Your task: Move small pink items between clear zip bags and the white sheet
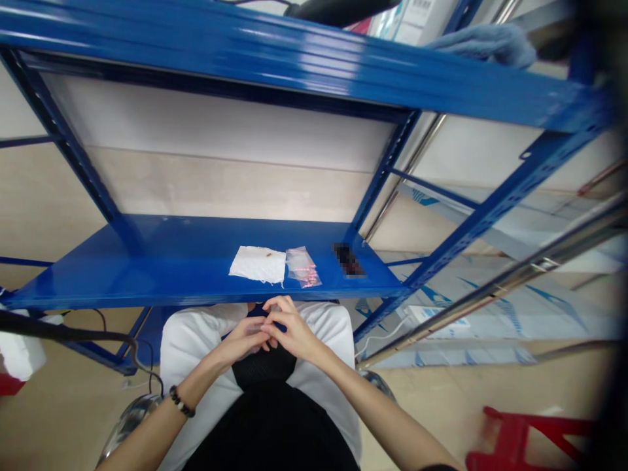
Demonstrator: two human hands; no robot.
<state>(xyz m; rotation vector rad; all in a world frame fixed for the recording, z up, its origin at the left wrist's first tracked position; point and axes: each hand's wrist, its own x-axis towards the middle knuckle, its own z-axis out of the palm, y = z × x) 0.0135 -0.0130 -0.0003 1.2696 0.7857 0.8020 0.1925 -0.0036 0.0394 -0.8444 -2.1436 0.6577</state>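
My left hand point(248, 337), with a dark beaded bracelet point(181, 401) on its wrist, is over my lap just in front of the shelf edge. My right hand point(288, 327) meets it there, thumb and index finger pinched together against the left fingertips. Both hands are closed at the fingers; anything between them is too small or hidden to make out. Just beyond, on the blue shelf point(196, 242), lies a white cloth or paper sheet point(255, 265) with a small brownish piece point(269, 255) on it. Beside it is a clear plastic bag point(296, 260) containing small pinkish pieces.
A blurred-out dark flat object point(348, 260) lies at the shelf's right. Above runs a blue upper beam point(275, 55) with a grey-blue cloth point(490, 46) on it. A black cable point(73, 330) crosses at left. A red stool point(510, 438) stands on the floor at lower right.
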